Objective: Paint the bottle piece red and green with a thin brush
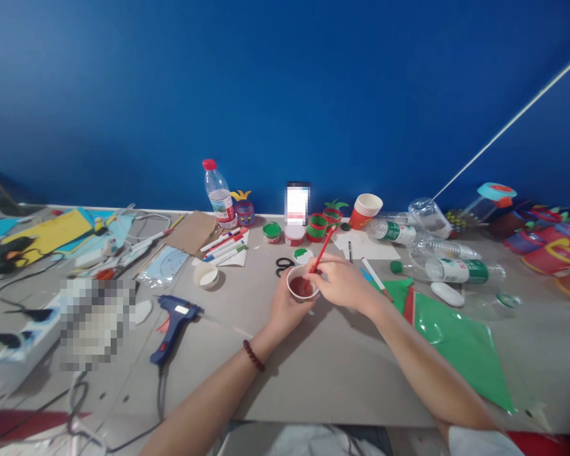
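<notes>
In the middle of the table, my left hand point(285, 308) is wrapped round a small white paper cup point(291, 292) with reddish-brown liquid in it. My right hand point(338, 280) pinches a slim red paintbrush point(321, 254) over the cup. The brush slants, its lower end down inside the cup; its tip is hard to make out. Just beyond the cup lie black-handled scissors point(284, 266) and a white lid with green paint point(303, 255). Open paint pots stand behind them, one green point(272, 232) and one pale pink point(294, 235).
A blue glue gun point(173, 326) lies left, its cable trailing to the front edge. Beside it stand another paper cup point(206, 276) and a power strip point(33, 332). Plastic bottles point(460, 270) and green sheets point(460, 335) lie right. Stacked cups point(365, 210) stand near the blue wall.
</notes>
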Motion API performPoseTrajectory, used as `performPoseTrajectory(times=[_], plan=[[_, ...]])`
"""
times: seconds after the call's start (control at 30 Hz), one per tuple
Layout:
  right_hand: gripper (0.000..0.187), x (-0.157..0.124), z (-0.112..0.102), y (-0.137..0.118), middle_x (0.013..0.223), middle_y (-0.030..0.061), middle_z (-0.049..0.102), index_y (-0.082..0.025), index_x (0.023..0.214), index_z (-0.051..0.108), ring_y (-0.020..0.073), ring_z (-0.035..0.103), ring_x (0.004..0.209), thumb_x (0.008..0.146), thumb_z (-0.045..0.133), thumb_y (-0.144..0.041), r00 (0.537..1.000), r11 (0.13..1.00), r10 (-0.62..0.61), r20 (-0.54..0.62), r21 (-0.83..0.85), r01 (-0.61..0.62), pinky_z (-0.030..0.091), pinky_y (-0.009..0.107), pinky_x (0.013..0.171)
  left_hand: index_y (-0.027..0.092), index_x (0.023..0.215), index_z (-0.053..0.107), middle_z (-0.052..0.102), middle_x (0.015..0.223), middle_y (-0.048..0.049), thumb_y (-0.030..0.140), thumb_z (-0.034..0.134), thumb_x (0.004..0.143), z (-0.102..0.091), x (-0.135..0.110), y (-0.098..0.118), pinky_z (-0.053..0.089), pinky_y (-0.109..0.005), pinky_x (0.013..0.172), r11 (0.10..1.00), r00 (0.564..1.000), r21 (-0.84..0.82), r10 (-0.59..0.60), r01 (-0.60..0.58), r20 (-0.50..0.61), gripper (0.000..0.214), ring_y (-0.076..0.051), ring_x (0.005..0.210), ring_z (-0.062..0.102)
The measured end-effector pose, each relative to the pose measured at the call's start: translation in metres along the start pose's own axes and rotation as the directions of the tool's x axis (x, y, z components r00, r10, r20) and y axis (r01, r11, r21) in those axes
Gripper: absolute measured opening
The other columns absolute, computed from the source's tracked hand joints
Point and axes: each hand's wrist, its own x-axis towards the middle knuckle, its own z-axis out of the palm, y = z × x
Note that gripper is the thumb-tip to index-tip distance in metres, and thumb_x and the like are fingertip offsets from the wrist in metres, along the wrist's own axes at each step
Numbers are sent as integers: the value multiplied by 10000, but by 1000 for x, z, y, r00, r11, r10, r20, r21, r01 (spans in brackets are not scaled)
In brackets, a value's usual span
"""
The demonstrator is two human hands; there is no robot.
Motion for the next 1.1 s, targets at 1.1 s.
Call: performPoseTrajectory(times=[1.1], plan=[[190,6,13,6,993,67,701,-194,764,690,193,676,830,912,571,-203,997,997,20,-73,77,-14,510,318,758,215,1160,552,651,1137,-65,197,778,654,1,-1,1,511,-387,899,1000,1000,-7,-12,12,-18,554,-247,1032,644]])
